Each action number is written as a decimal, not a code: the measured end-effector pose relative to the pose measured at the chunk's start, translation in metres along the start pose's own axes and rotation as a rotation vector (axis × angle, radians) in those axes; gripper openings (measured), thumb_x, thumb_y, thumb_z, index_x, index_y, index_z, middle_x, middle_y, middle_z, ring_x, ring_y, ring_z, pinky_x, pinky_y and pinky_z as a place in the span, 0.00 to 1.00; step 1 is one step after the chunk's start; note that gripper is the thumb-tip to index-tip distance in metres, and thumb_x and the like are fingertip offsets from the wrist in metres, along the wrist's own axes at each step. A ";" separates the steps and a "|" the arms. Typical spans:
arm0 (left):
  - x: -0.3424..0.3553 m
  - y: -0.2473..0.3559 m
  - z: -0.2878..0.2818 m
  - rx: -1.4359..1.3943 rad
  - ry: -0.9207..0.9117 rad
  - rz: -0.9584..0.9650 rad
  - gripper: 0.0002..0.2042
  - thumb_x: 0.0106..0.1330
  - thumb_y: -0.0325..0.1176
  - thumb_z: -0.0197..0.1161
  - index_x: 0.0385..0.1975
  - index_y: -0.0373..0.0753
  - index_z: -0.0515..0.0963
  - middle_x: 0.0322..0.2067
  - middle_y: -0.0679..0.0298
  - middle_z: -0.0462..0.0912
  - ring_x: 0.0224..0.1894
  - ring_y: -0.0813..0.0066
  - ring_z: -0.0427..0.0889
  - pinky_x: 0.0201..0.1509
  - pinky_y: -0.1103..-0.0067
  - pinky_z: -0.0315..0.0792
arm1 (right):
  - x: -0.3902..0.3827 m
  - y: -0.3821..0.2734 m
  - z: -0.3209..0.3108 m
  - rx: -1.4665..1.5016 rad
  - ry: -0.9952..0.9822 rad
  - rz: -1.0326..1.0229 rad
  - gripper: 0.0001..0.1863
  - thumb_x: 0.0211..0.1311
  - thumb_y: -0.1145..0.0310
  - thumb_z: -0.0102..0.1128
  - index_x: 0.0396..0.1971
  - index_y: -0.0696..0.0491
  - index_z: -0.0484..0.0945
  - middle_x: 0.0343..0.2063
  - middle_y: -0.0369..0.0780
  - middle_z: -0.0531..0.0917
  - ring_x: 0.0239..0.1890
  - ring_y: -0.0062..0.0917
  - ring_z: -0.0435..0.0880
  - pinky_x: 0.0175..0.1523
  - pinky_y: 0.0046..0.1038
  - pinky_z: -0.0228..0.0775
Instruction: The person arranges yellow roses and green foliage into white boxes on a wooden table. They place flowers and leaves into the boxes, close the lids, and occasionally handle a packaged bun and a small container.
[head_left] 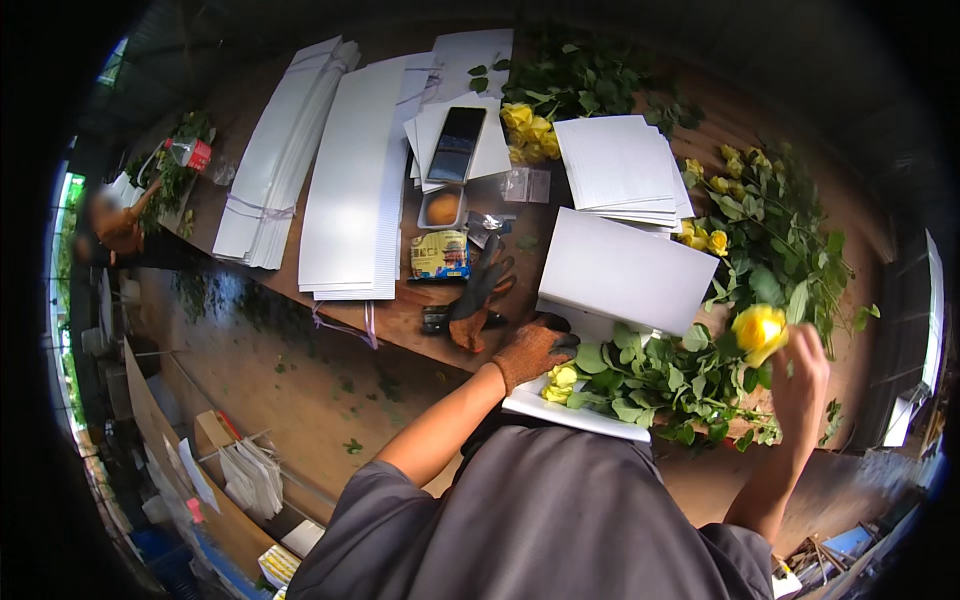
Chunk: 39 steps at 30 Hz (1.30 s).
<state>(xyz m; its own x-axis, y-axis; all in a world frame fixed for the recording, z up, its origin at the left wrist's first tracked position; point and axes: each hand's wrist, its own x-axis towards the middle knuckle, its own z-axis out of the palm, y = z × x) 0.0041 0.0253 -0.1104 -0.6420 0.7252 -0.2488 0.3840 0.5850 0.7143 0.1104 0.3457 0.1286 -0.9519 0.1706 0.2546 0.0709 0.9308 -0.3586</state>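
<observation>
My left hand [535, 348] wears a brown work glove and presses on a bunch of yellow roses [650, 375] lying on a white sheet [560, 410] at the table's near edge. My right hand [800, 385], bare, holds a single yellow rose [760, 330] up by its stem, just right of the bunch. A white corrugated sheet [625, 270] stands folded behind the bunch.
More yellow roses [770, 220] lie at the right and another cluster [530, 130] at the back. Stacks of white sheets [350, 180] cover the wooden table [400, 320]. A phone [458, 143], a spare glove [480, 295] and a small packet [438, 255] lie mid-table. Another person [115, 225] is far left.
</observation>
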 end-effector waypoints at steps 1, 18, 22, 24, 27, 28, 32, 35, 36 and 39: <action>0.002 -0.005 0.003 -0.026 0.031 0.036 0.20 0.57 0.43 0.68 0.49 0.48 0.83 0.49 0.49 0.79 0.54 0.49 0.75 0.59 0.63 0.71 | -0.004 -0.022 0.003 0.055 0.021 -0.063 0.06 0.54 0.82 0.58 0.33 0.60 0.78 0.32 0.45 0.79 0.29 0.38 0.78 0.33 0.34 0.71; -0.008 -0.002 0.011 -0.077 0.100 -0.200 0.45 0.49 0.47 0.76 0.65 0.35 0.61 0.58 0.41 0.69 0.59 0.42 0.71 0.61 0.61 0.70 | -0.051 -0.021 0.252 0.005 -0.380 -0.212 0.17 0.56 0.72 0.54 0.44 0.42 0.83 0.29 0.37 0.80 0.30 0.32 0.84 0.32 0.33 0.78; -0.009 0.009 0.003 0.080 0.213 -0.043 0.41 0.52 0.47 0.74 0.64 0.36 0.64 0.54 0.42 0.73 0.53 0.43 0.76 0.56 0.60 0.73 | -0.055 -0.025 0.252 -0.004 -0.332 -0.288 0.15 0.55 0.71 0.54 0.43 0.43 0.81 0.31 0.38 0.78 0.28 0.30 0.83 0.30 0.30 0.77; -0.008 0.013 -0.004 0.174 0.141 -0.030 0.37 0.54 0.47 0.73 0.63 0.40 0.67 0.55 0.46 0.74 0.52 0.44 0.77 0.55 0.61 0.74 | -0.059 -0.030 0.247 -0.019 -0.368 -0.273 0.16 0.55 0.71 0.54 0.43 0.44 0.82 0.31 0.37 0.78 0.29 0.30 0.83 0.30 0.31 0.77; -0.007 0.027 -0.015 0.235 -0.102 -0.093 0.29 0.58 0.47 0.69 0.60 0.51 0.73 0.60 0.57 0.72 0.55 0.51 0.76 0.55 0.63 0.74 | -0.063 -0.030 0.243 0.030 -0.391 -0.224 0.14 0.56 0.71 0.54 0.43 0.45 0.81 0.32 0.39 0.78 0.28 0.33 0.83 0.30 0.33 0.78; -0.008 0.025 -0.017 0.191 -0.099 -0.070 0.28 0.58 0.46 0.69 0.60 0.50 0.73 0.59 0.57 0.72 0.55 0.52 0.76 0.56 0.63 0.74 | -0.061 -0.033 0.240 0.036 -0.431 -0.220 0.13 0.56 0.71 0.54 0.42 0.47 0.81 0.32 0.40 0.78 0.28 0.34 0.83 0.30 0.34 0.78; -0.010 0.025 -0.013 0.163 -0.054 0.026 0.27 0.60 0.44 0.67 0.60 0.50 0.73 0.58 0.58 0.74 0.57 0.53 0.74 0.58 0.63 0.73 | -0.067 -0.032 0.230 0.123 -0.492 -0.173 0.13 0.57 0.71 0.55 0.42 0.50 0.79 0.33 0.43 0.78 0.29 0.39 0.83 0.34 0.37 0.79; -0.009 0.032 -0.020 0.111 -0.085 -0.005 0.26 0.61 0.45 0.66 0.60 0.51 0.73 0.58 0.54 0.74 0.57 0.50 0.74 0.58 0.62 0.73 | -0.050 -0.006 0.206 0.483 -0.578 -0.296 0.12 0.62 0.68 0.56 0.44 0.51 0.82 0.38 0.43 0.84 0.36 0.38 0.86 0.41 0.34 0.80; -0.010 0.031 -0.020 0.121 -0.090 -0.040 0.26 0.60 0.46 0.66 0.60 0.49 0.74 0.57 0.52 0.73 0.56 0.48 0.75 0.57 0.62 0.73 | -0.028 0.002 0.172 0.520 -0.786 -0.220 0.11 0.62 0.67 0.56 0.41 0.51 0.83 0.38 0.42 0.85 0.38 0.38 0.86 0.43 0.34 0.79; -0.009 0.037 -0.024 0.110 -0.076 -0.039 0.27 0.59 0.43 0.69 0.58 0.40 0.75 0.55 0.47 0.74 0.54 0.46 0.76 0.57 0.63 0.73 | 0.021 0.062 0.112 0.438 -1.163 0.032 0.09 0.61 0.67 0.55 0.34 0.51 0.84 0.33 0.41 0.87 0.38 0.36 0.86 0.45 0.35 0.77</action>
<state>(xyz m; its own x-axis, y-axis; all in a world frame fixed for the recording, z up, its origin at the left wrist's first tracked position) 0.0085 0.0316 -0.0659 -0.6075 0.7240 -0.3269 0.4326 0.6466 0.6283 0.0618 0.3706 0.0115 -0.6666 -0.4045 -0.6260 0.2058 0.7073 -0.6762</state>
